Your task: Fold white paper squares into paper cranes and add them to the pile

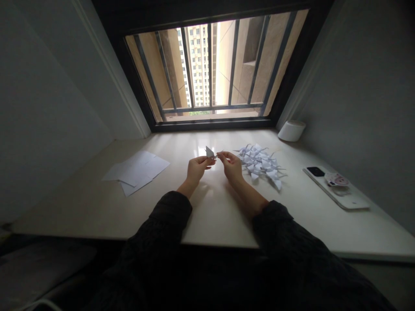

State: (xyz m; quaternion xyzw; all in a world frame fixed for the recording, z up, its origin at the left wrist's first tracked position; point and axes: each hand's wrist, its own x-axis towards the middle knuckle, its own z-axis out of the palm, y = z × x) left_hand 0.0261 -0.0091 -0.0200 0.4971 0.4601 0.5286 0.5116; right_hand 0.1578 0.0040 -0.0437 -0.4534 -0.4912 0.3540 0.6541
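Between my two hands, above the middle of the white tabletop (210,216), is a small folded paper crane (209,151) with a pointed wing standing up. My left hand (197,167) pinches its body between thumb and fingers. From the other side, the fingertips of my right hand (232,165) close on a thin pointed end of the crane. Just right of that hand lies a heap of white paper cranes (259,162), several of them overlapping. White paper sheets (138,170) lie loosely stacked to the left of my left hand.
A white phone (335,190) with a round grip on its back lies at the right. Near the right wall stands a white cylindrical object (292,131). Behind the table is a dark-framed window (214,126) with bars. The table's front edge (220,246) runs below my forearms.
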